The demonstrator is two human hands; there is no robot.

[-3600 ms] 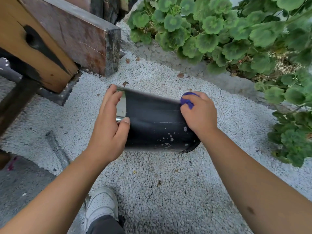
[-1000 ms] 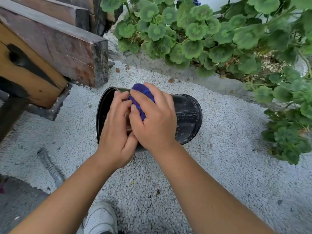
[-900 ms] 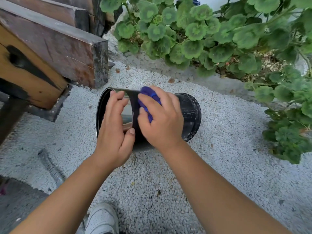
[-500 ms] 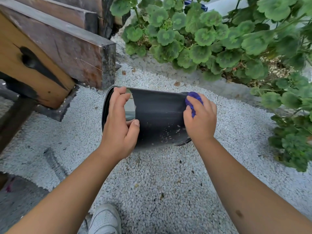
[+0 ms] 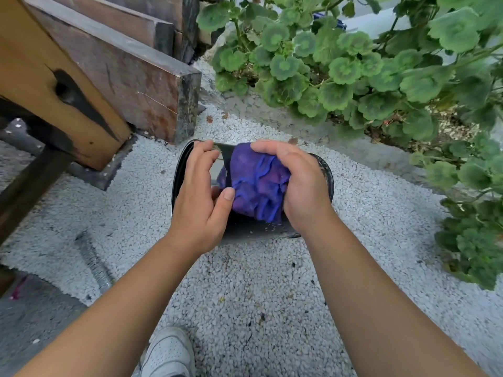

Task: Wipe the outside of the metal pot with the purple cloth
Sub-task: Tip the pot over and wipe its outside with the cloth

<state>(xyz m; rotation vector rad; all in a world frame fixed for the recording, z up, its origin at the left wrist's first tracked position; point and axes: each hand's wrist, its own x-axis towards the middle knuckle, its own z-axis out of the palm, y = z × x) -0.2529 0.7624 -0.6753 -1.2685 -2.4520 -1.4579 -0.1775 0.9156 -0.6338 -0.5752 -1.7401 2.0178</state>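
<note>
The dark metal pot point(image 5: 253, 227) is held on its side above the gravel, its mouth to the left and its base to the right. My left hand point(image 5: 202, 194) grips the rim at the mouth, thumb on the outer wall. A crumpled purple cloth point(image 5: 255, 183) is pressed on the pot's upper side wall. My right hand point(image 5: 296, 186) is closed over the cloth from the right. Much of the pot's wall is hidden behind the cloth and both hands.
White gravel point(image 5: 272, 295) covers the ground. Wooden beams point(image 5: 130, 74) stand at the upper left. Leafy green plants point(image 5: 367, 72) fill the upper right and right edge. A grey ribbed hose point(image 5: 94, 262) lies at the left. A white shoe point(image 5: 167, 352) shows at the bottom.
My right hand has slid the cloth from the pot's base end leftward to the middle of the wall, and the cloth now shows spread out. My left hand keeps its grip on the rim.
</note>
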